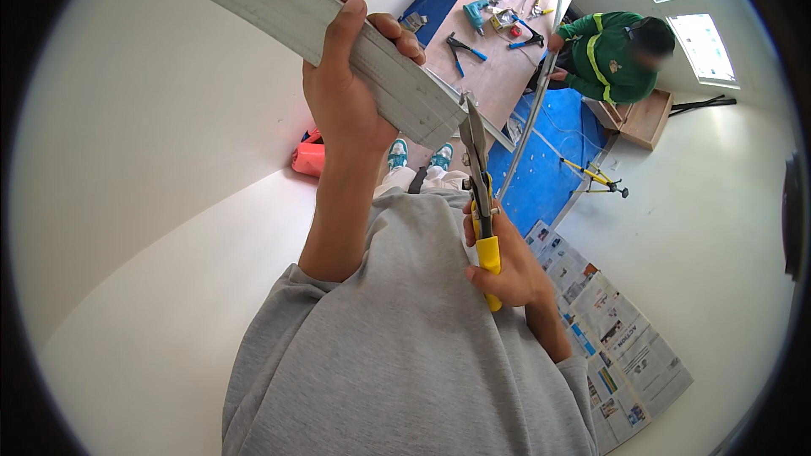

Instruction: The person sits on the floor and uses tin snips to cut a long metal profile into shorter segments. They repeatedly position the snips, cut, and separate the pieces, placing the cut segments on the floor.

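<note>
A long grey metal channel (pixel 253 4) slants from the upper left toward the middle, raised in front of me. My left hand (pixel 348 93) is closed around it near its lower end, with the thumb across its face. Yellow-handled tin snips (pixel 478 139) point upward in my right hand (pixel 517 266), whose fingers wrap the handles. The blade tips are beside the channel's lower end; whether they touch it I cannot tell.
A person in green (pixel 621 55) holds a long metal strip at the right. The worktable (pixel 498 89) bears riveters (pixel 463 52), a teal drill (pixel 476 15) and cables. Newspapers (pixel 621 338), a yellow tripod (pixel 596 176), a wooden box (pixel 646 118) and a red bag (pixel 309 157) lie around.
</note>
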The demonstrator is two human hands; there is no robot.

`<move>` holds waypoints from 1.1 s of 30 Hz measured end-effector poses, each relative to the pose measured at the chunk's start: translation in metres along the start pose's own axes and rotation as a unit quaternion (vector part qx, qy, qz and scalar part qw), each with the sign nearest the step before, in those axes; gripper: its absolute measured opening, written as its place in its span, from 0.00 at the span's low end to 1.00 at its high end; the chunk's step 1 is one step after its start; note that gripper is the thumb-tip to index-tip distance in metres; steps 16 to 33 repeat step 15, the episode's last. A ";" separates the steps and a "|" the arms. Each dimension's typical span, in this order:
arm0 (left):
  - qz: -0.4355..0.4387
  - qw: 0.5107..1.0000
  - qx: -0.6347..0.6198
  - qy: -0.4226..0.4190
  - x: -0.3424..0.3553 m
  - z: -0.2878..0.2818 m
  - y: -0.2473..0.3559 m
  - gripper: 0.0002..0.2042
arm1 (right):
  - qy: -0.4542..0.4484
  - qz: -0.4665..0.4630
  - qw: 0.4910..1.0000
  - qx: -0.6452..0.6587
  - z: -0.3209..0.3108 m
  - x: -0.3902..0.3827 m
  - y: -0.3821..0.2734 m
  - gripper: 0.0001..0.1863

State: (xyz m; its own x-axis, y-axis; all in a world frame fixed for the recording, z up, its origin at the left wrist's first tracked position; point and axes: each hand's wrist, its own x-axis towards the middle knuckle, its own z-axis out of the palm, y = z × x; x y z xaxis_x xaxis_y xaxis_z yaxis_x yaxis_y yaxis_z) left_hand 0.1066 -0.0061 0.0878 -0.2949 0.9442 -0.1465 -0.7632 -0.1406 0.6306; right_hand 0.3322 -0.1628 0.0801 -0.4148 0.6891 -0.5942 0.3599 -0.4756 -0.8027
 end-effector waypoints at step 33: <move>0.058 0.993 -0.008 -0.101 -0.025 0.006 0.018 0.24 | 0.055 -0.030 0.989 -0.132 0.004 -0.021 -0.011 0.54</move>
